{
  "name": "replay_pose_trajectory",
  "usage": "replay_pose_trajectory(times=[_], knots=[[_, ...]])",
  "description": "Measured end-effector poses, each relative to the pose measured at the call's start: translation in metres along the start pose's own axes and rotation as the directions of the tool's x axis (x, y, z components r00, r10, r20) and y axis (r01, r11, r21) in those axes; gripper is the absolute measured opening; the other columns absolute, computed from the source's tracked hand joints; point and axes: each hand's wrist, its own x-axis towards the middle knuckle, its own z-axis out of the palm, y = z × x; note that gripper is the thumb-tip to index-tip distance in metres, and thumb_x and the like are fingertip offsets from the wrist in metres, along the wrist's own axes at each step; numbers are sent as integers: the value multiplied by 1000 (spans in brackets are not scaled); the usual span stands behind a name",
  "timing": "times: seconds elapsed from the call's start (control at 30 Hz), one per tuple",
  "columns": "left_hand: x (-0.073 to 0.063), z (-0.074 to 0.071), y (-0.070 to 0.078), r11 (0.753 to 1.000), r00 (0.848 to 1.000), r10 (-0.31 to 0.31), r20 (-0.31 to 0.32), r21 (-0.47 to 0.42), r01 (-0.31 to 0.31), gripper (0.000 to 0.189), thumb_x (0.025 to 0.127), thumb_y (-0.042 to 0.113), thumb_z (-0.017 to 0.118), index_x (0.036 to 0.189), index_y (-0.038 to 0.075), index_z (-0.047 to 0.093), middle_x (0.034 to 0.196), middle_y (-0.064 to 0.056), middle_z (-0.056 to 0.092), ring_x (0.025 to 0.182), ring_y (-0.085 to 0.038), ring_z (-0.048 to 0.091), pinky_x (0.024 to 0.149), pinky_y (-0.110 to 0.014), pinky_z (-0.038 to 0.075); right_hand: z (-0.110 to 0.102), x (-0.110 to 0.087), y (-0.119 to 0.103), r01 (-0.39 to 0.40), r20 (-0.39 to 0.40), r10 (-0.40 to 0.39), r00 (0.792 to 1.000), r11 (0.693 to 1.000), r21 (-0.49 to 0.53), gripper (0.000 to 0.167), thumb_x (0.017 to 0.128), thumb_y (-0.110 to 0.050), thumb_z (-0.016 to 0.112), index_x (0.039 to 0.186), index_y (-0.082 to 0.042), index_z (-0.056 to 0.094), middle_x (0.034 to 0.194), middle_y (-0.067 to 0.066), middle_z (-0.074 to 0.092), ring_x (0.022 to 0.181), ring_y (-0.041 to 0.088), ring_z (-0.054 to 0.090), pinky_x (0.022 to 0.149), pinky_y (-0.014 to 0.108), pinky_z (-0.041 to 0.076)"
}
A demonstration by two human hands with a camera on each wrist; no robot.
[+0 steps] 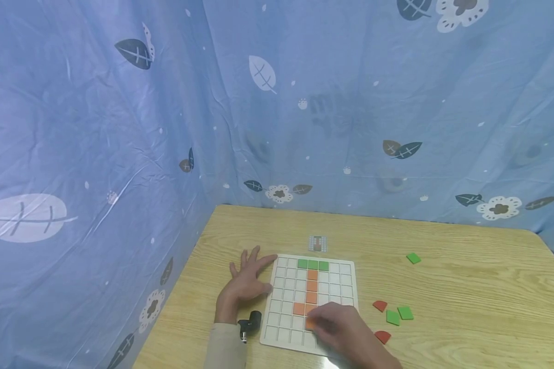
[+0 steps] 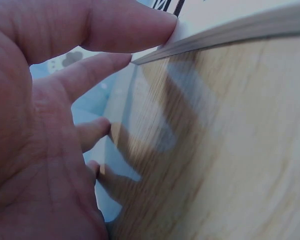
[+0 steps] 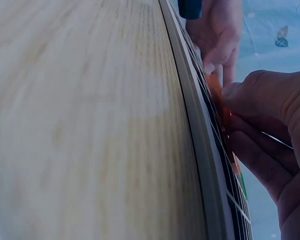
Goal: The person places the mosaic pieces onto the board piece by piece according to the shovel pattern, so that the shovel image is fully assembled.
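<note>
A white gridded board [image 1: 283, 335] lies on the table in the head view. Green square tiles [image 1: 312, 264] form a short row near its top, and orange square tiles [image 1: 311, 286] run down below them. Another orange tile sits left of the column's lower part. My right hand [image 1: 343, 328] pinches an orange square tile [image 1: 310, 324] over the board's lower middle; in the right wrist view the thumb presses on an orange tile [image 3: 216, 97] standing at a tilt. My left hand [image 1: 246, 282] spreads its fingers along the board's left edge, with thumb and forefinger touching it.
Right of the board lie loose green tiles [image 1: 405, 313] and red quarter-round pieces [image 1: 383, 336]. A small picture card [image 1: 317, 243] is beyond the board's far edge. A black device [image 1: 254, 320] is beside the left wrist. Blue patterned curtains [image 1: 304, 128] hang behind and left of the table.
</note>
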Motion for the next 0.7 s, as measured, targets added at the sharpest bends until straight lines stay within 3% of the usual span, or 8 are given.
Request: replay_pose_trajectory(times=[0.2,0.7], knots=[[0,0,1,1000,1000,9,0,-11,-9,93,69,12,76,159,28,59,183,-20,15,169,-52,-8,123,-84,-18,1,0,1,9,11,-9,1000,1000,-25,34,79,2,88,106,-18,80,96,-12,78,85,-2,67,82,7,51],[0,1,1,1000,1000,9,-5,-8,-9,93,69,13,77,158,30,60,184,-19,16,169,-51,-7,123,-83,-20,4,1,1,3,-7,-3,1000,1000,30,36,80,4,87,107,-19,79,96,-12,78,84,-2,66,80,7,52]])
